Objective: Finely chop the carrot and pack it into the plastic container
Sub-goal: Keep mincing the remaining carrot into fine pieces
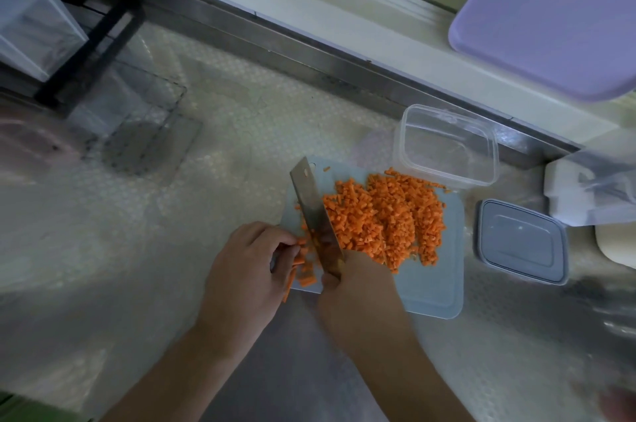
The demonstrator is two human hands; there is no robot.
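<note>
Head view: board (433, 287) clear at 5 o'clock; right hand (358, 287) grips knife (315, 215), left hand (247, 259) pinches carrot strips (299, 268) at board's 9 o'clock edge.

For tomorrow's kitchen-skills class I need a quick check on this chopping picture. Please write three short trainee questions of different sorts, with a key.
1. True or false: the clear plastic container already holds chopped carrot.
2. Multiple choice: the knife is held by A) the left hand, B) the right hand, C) neither.
3. Fill in: the grey lid lies on the counter to the ____ of the cutting board.

Key
1. False: it is empty; the diced carrot pile is on the board.
2. B; the left hand holds the uncut carrot strips.
3. Right.
</note>
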